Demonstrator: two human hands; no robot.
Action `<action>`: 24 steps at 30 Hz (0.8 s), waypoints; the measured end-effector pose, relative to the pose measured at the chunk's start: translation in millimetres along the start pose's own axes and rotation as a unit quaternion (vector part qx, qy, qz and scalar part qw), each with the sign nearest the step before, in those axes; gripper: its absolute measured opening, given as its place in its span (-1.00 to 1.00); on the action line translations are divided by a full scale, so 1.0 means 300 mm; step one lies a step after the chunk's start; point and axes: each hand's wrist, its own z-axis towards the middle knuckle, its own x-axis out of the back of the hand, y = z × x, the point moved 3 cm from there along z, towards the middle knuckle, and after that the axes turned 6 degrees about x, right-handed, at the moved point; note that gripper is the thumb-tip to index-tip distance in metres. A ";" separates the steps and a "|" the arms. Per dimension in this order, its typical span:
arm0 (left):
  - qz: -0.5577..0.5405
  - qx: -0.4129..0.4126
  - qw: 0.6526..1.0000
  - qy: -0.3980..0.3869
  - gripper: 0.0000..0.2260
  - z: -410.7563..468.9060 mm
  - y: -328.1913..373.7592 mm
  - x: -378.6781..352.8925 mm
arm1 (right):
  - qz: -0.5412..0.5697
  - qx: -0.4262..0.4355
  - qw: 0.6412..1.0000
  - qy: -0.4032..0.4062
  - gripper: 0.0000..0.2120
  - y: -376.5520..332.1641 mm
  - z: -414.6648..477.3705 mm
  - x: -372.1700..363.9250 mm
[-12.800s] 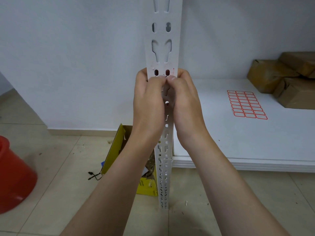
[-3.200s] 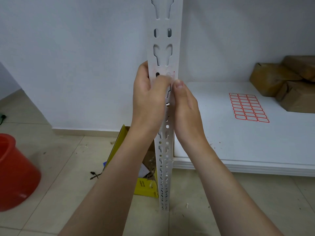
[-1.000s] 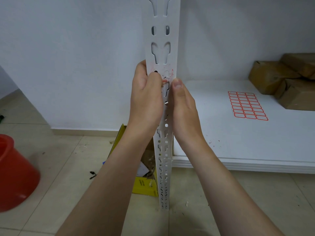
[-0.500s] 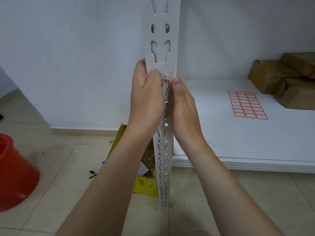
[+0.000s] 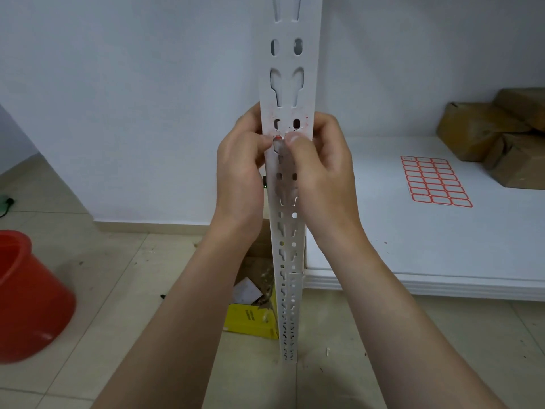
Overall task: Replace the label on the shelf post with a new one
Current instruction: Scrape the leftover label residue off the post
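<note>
The white perforated shelf post (image 5: 290, 93) stands upright in the middle of the view. A small red scrap of the old label (image 5: 277, 138) clings to its front face, with faint red specks around the two holes above. My left hand (image 5: 239, 172) grips the post's left edge and my right hand (image 5: 324, 172) grips its right edge, fingers curled behind. Both thumb tips meet on the front face at the red scrap. A sheet of new red-bordered labels (image 5: 436, 181) lies flat on the white shelf board (image 5: 442, 261) to the right.
Brown wrapped packages (image 5: 501, 137) are stacked at the back right of the shelf board. A red bucket (image 5: 26, 296) stands on the tiled floor at the left. An open yellow box (image 5: 250, 317) with scraps sits on the floor behind the post.
My right hand has come up from lying along the post's side, and its thumb now presses the front face beside my left thumb. My left hand has slid slightly down.
</note>
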 end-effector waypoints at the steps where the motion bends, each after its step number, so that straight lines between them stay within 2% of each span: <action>1: 0.003 -0.001 1.000 0.004 -0.58 -0.001 0.000 0.001 | 0.002 -0.005 1.000 -0.006 -0.90 -0.006 0.004 -0.004; 5: 0.006 0.004 1.000 0.007 -0.68 0.000 -0.012 -0.006 | -0.005 -0.038 0.999 -0.011 -0.94 -0.033 0.017 -0.015; 9: -0.005 0.013 1.000 0.008 -0.67 0.004 -0.019 -0.005 | -0.008 -0.051 0.999 -0.004 -0.96 -0.049 0.020 -0.032; 12: -0.011 0.026 1.000 0.014 -0.65 0.006 -0.020 -0.006 | -0.007 -0.069 0.998 0.004 -0.81 -0.060 0.020 -0.043; 15: -0.016 0.038 0.999 0.014 -0.63 0.007 -0.024 -0.004 | -0.006 -0.081 0.997 0.007 -0.77 -0.066 0.019 -0.050; 20: -0.012 0.033 0.999 0.015 -0.65 0.005 -0.022 -0.006 | -0.013 -0.092 0.996 0.012 -0.94 -0.068 0.019 -0.048; 24: -0.004 0.028 0.999 0.015 -0.66 0.002 -0.022 -0.011 | -0.017 -0.097 0.995 0.017 -0.93 -0.066 0.021 -0.048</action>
